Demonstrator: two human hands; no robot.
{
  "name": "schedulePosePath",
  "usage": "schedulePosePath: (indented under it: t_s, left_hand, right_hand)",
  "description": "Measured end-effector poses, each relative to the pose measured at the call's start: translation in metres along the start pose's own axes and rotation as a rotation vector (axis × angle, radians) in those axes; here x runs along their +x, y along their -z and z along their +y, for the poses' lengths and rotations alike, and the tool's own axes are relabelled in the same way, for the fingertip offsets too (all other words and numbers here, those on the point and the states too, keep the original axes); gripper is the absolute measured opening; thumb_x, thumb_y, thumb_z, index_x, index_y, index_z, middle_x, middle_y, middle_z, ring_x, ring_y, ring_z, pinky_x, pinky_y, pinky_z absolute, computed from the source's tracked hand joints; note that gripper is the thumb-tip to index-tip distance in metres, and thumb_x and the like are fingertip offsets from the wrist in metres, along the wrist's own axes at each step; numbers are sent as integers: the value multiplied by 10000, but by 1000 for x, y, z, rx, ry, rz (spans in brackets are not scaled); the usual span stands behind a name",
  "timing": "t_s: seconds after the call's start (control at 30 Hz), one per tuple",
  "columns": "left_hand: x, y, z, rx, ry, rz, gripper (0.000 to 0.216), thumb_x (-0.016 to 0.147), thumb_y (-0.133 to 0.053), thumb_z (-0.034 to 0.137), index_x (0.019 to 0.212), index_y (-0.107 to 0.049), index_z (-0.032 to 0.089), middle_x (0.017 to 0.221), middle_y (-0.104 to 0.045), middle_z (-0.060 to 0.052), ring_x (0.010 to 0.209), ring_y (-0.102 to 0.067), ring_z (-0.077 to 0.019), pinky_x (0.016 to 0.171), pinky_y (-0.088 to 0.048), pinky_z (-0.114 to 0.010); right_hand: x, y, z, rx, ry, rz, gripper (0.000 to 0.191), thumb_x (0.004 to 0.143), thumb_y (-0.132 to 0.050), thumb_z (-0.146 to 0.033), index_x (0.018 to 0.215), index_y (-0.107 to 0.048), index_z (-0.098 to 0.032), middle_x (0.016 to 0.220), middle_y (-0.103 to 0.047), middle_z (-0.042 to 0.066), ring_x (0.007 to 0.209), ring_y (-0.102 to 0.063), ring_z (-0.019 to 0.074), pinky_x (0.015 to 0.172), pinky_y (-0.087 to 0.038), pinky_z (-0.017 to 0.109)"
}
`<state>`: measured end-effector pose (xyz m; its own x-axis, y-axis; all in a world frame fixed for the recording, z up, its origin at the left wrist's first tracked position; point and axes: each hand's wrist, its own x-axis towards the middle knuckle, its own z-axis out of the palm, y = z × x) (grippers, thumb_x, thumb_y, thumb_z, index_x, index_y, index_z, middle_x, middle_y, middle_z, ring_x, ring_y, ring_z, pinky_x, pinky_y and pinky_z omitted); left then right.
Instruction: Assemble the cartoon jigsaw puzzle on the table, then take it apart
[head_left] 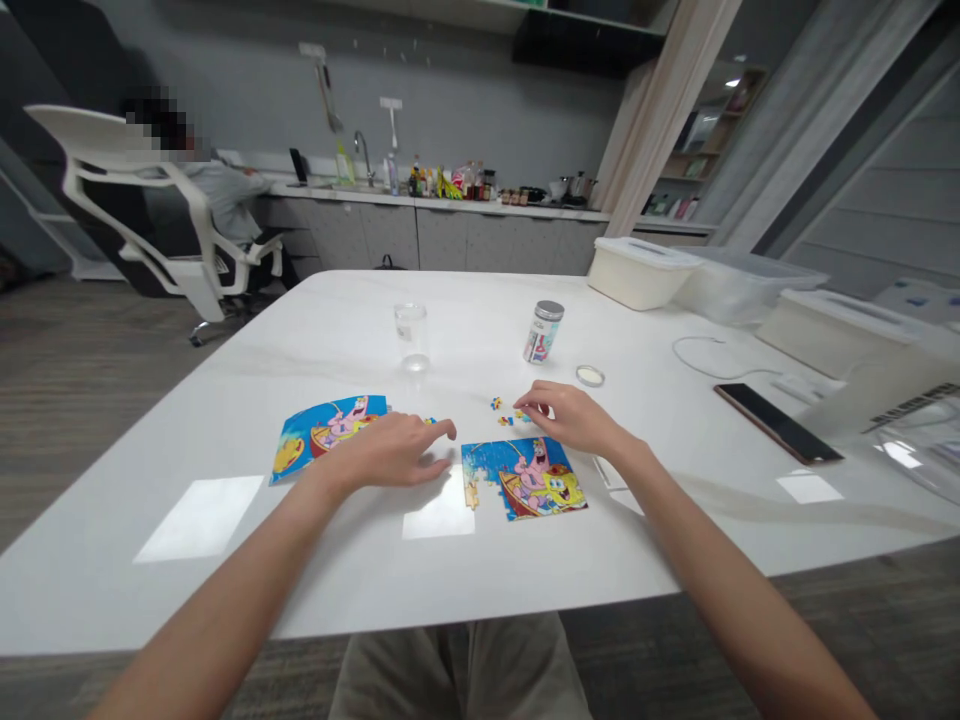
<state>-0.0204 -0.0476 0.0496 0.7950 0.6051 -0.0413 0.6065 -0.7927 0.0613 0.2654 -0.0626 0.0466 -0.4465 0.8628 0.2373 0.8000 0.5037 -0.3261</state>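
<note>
A partly assembled jigsaw puzzle [544,478] of cartoon figures in a boat lies flat on the white table, with a gap along its lower left side. Just beyond it are a few loose jigsaw pieces [496,403]. My right hand [562,412] is over these pieces, thumb and fingers pinched on a small piece that they partly cover. My left hand [401,448] hovers left of the puzzle, index finger and thumb apart, holding nothing. Its wrist and fingers partly cover a picture sheet [307,432] with the same scene. Another small piece shows behind the left hand.
Farther back stand a clear plastic jar [412,338] and a printed canister [544,332] with a metal lid. A round lid [590,376] lies near my right hand. To the right are a phone [778,422], a cable and storage boxes [645,272]. A person sits beyond the table.
</note>
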Motion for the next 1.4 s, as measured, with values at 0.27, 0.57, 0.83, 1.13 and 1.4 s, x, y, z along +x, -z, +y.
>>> schedulePosePath:
  t_s: [0.27,0.57,0.83,1.13,1.4]
  left_hand:
    - [3,-8,-17,105,138,-9,232,930,-376,284,1078,-538,208,677,-664,-56,656,-640,-226,583,-393,-288]
    - [-3,3,-27,218,274,-51,327,953,-266,253,1084,-547,149,766,-692,-123,681,-654,-251,586,-372,-311]
    - [0,-3,-28,167,272,-94,382,951,-264,338,1125,-565,179,779,-694,-102,738,-665,-258,652,-445,-332]
    - [5,-13,-26,83,243,-86,390,937,-334,434,1168,-585,244,763,-679,-66,781,-664,-257,756,-473,-379]
    - [7,-13,-18,55,231,-60,391,932,-370,436,1199,-577,238,865,-689,-78,788,-667,-230,758,-483,-346]
  right_hand:
    - [3,-3,16,-146,-426,77,297,929,-424,-205,1040,-698,-173,1098,-696,105,939,-643,212,777,-454,300]
    - [2,-5,36,-158,-526,22,360,892,-392,-126,1042,-719,-134,1130,-694,147,1047,-634,267,825,-468,328]
    - [0,-5,49,-221,-674,75,339,852,-453,-89,1077,-702,-137,1185,-651,147,1062,-619,243,839,-458,290]
    - [1,-12,59,-170,-592,-16,266,886,-519,-180,1072,-705,-138,1052,-665,133,940,-641,215,811,-455,274]
    - [5,-16,56,-1,-262,226,188,814,-618,-144,990,-677,-172,1044,-588,64,867,-615,155,842,-474,293]
